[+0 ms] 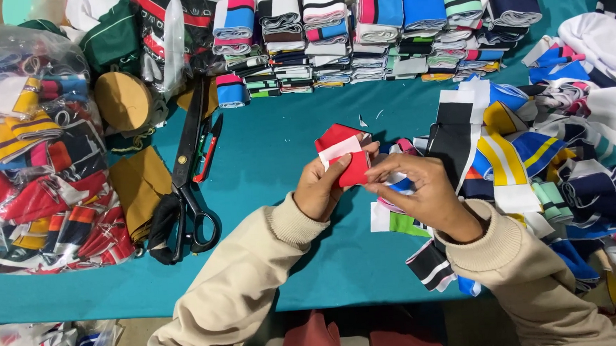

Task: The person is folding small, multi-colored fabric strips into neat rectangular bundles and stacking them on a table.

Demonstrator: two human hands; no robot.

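My left hand (321, 190) and my right hand (421, 191) both grip a folded red and white knit fabric band (342, 153) just above the teal table (271, 147). The left fingers pinch its left side, and the right fingertips press its lower right edge. Under and to the right of my right hand lies a loose heap of striped bands (532, 161) in black, white, yellow and blue. Both sleeves are beige.
Large black scissors (189, 179) and a red-handled cutter (208, 150) lie left of my hands. A clear bag of striped bands (33, 159) fills the left side. Neat stacks of folded bands (357, 37) line the far edge. Mustard cloth (140, 189) lies by the scissors.
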